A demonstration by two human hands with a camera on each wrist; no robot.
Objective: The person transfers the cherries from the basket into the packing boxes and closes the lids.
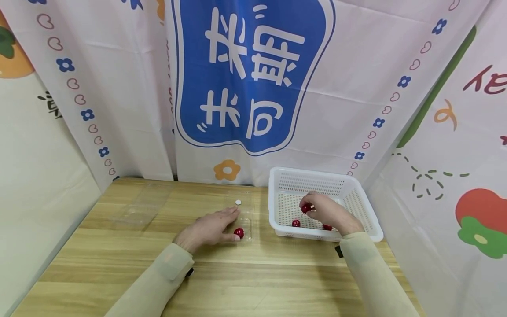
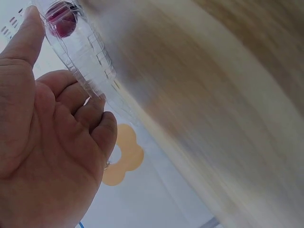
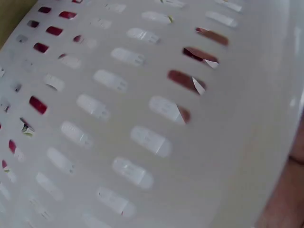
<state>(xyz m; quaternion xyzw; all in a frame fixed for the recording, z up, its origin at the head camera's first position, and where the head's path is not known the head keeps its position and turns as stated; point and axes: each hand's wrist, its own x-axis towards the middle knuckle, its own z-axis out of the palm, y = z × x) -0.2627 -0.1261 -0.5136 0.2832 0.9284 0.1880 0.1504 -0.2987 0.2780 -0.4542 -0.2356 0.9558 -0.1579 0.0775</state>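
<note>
On the wooden table my left hand (image 1: pixel 222 225) lies flat with straight fingers against a clear plastic box (image 1: pixel 244 215), its thumb beside a red cherry (image 1: pixel 239 232) inside. The left wrist view shows the open palm (image 2: pixel 52 142), the box's ribbed edge (image 2: pixel 90 57) at the fingertips and the cherry (image 2: pixel 61 19). My right hand (image 1: pixel 308 208) reaches into a white slotted basket (image 1: pixel 277 185) and pinches a cherry (image 1: pixel 305 208). Two more cherries (image 1: pixel 295 223) lie on the basket floor. The right wrist view shows only the basket wall (image 3: pixel 142 118), with red visible through the slots.
A second clear plastic tray (image 1: pixel 138 207) lies at the table's back left. A small white disc (image 1: pixel 238 202) sits in the clear box. Printed cloth curtains close in the table at the back and on both sides. Bare wood runs along the front edge (image 1: pixel 253 286).
</note>
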